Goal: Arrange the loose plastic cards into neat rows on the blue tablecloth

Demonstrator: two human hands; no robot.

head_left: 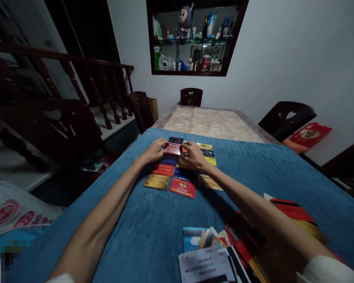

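Note:
A shiny red card point(172, 148) lies between my two hands near the far end of several rows of cards. My left hand point(155, 150) pinches its left edge, and my right hand point(192, 154) pinches its right edge with curled fingers. Just beyond is a black card point(176, 140). Nearer to me are an orange-red card point(163, 169), a gold card point(157, 182), a dark blue card point(185, 173) and a red card with a round picture point(183, 188). My right hand and forearm partly cover the right column, where a gold card point(209, 182) shows.
A loose heap of cards point(206, 263) lies at the near right, partly under my right forearm. More red and yellow cards point(295, 212) are beside it. A blue cloth point(129, 236) covers the near table. Chairs point(286, 118) stand around it.

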